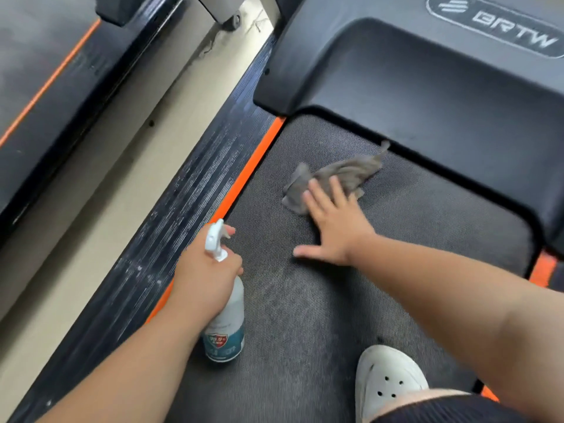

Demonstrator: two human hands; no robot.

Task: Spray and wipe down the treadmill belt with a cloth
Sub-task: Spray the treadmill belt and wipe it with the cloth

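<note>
While my left hand [204, 280] curls its fingers round the spray bottle [229, 325] over the belt [305, 300], my right hand [335, 228], fingers straight, presses the grey cloth [345, 172] onto it near the motor cover [427, 87].

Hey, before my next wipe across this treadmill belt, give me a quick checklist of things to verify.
1. Cloth under the right hand, fingers flat on it: ok.
2. Spray bottle gripped by the left hand: ok.
3. Nozzle aimed at the belt: cannot tell.
4. Belt wet ahead of the cloth: cannot tell.
5. Belt free to wipe: not ok, a white shoe stands on it.
</note>
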